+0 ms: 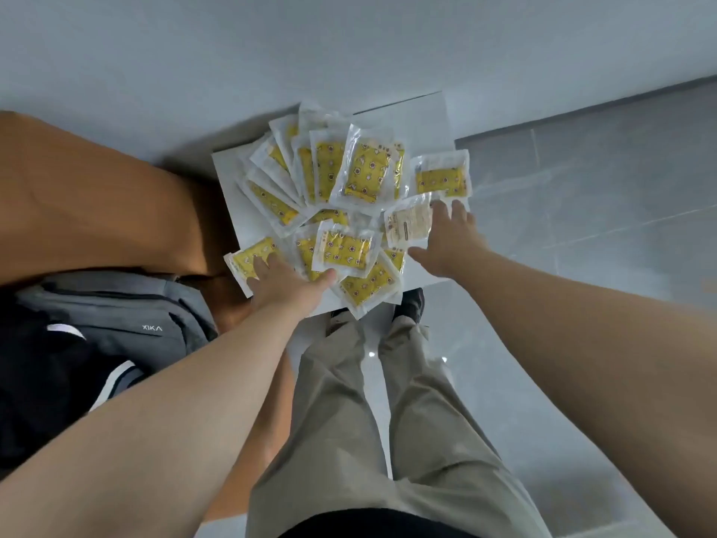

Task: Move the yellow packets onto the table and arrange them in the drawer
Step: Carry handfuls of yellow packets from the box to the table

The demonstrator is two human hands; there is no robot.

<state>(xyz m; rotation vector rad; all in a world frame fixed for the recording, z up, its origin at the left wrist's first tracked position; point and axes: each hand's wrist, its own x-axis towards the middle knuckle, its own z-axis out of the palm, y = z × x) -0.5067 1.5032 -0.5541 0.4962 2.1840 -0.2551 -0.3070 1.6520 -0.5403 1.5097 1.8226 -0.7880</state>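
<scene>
Far left, a grey backpack (128, 324) lies near the white table (407, 122). The left hand (285, 287) rests on the packets (364, 168), fingers spread and thumb touching a packet that lies crosswise. The packets form a loose overlapping pile on the tabletop. The far ones fan out with long axes pointing away from the person, and the near ones lie crosswise or diagonally. The right hand (446, 234) rests, fingers straight and apart, on a pale packet (409, 223).

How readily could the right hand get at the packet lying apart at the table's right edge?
Probably yes, readily: the right hand lies open just short of that packet, with nothing on top of it or between them.
</scene>
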